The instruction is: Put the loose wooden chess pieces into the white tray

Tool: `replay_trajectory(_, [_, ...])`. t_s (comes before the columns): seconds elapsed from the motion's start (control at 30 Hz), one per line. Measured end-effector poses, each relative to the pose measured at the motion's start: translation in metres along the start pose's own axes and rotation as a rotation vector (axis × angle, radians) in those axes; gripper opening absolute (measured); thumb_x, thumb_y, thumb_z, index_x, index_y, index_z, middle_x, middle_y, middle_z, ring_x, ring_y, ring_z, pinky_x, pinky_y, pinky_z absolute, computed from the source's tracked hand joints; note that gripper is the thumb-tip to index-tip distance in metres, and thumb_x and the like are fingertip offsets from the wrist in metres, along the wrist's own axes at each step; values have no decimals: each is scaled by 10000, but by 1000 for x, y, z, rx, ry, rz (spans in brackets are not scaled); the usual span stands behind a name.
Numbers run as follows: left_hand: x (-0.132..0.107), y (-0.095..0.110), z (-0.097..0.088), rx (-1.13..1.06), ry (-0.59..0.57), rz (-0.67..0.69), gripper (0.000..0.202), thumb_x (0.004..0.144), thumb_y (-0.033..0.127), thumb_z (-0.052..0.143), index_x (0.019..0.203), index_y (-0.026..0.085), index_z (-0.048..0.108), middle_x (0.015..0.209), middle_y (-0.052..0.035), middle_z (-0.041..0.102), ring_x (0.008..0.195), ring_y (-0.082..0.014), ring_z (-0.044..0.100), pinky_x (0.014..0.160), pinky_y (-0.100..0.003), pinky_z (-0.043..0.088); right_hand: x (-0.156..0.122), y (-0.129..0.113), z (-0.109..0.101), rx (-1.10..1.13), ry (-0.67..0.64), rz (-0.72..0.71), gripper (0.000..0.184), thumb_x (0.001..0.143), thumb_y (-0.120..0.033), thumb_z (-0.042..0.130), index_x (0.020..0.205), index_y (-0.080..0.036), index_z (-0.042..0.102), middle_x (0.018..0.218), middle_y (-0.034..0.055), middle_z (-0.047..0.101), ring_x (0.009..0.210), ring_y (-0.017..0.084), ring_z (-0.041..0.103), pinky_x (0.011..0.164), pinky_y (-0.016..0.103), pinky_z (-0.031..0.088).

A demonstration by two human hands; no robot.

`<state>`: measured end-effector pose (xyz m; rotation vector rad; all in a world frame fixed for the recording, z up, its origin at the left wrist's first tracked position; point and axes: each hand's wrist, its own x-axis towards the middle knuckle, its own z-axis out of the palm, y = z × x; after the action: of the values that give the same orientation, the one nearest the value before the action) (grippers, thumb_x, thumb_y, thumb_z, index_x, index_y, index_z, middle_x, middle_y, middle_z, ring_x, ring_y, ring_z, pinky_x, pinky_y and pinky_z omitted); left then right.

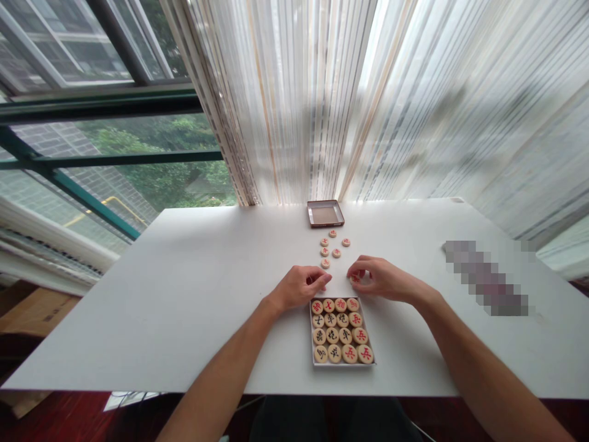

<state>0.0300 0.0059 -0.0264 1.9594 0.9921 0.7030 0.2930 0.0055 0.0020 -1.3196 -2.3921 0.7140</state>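
1. Right hand (381,279), right of frame centre: thumb and fingertips close about a red-marked disc (354,279).
2. Disc is round, no long axis; it lies just above the upper right corner of the filled box (343,366), lower centre.
3. Left hand (300,286): fingers curled, thumb by forefinger, above the box's upper left corner; cannot tell if anything is pinched.
4. Nearest loose disc (325,263): just above left fingertips, left hand nearer.

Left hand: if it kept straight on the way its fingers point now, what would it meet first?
Most likely the right hand with the game piece in its pinch, directly across from the left hand. Depth is unclear from this view, so it might pass slightly above or below.
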Motion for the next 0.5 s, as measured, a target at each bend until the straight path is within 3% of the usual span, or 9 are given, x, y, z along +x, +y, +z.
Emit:
replay_trajectory(0.23, [-1,2,0,-10,-2,-18,403,957,476,523,871,143,733,764,-29,741,621,-114,552,612,-226,434,-3,0,4,45,126,-73,191,867,-259,628,1043,-229,697,978,49,670,796,163,658,739,296,536])
replay_trajectory(0.5, [-2,1,4,-49,32,-28,335,939,447,571,934,154,733,823,-37,757,648,-114,589,619,-219,456,-2,-12,13,131,276,-197,119,883,-234,617,982,-209,677,990,62,618,733,136,636,698,288,564])
